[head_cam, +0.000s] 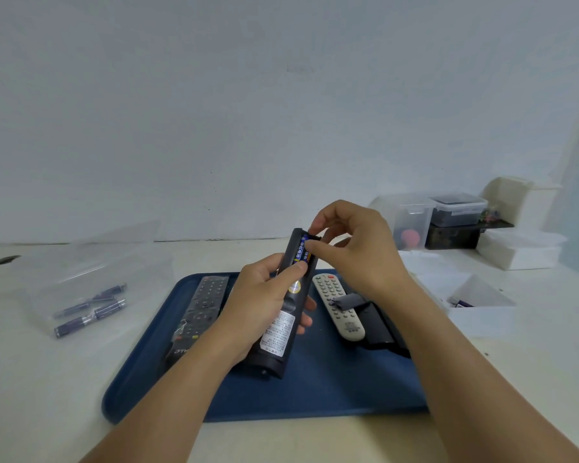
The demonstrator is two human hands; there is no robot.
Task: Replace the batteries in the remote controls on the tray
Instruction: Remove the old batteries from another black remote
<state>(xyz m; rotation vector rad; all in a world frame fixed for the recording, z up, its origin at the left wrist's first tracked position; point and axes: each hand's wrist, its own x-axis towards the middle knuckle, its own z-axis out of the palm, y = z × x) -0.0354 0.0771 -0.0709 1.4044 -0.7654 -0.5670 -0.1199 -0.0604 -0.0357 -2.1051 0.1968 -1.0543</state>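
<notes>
While the person's left hand (264, 295) wraps around a black remote (283, 315) held back-side up just above the blue tray (315, 396), its thumb resting near the lower end of the open battery bay, the right hand (351, 248) curls over the top of that bay with its fingertips (310, 244) pinching or pressing the upper end of a blue battery (302, 250) lying in the slot. Whether that cell is going in or coming out cannot be told from here. Either way, I'd judge the step goes best by pushing against the spring end first, keeping the remote steady in the left palm, and checking polarity against the bay's markings. Behind the hands, on the tray, lie a dark remote (203, 305) to the left and a pale grey remote (340, 305) to the right, with a small dark cover piece (346, 301) resting on it and another black remote (378, 325) beside it. Off the tray's left edge, a clear bag holds loose batteries (91, 309), within easy reach over bare tabletop. Farther right, plastic containers (455, 215) crowd the wall, so free room lies to the left.
</notes>
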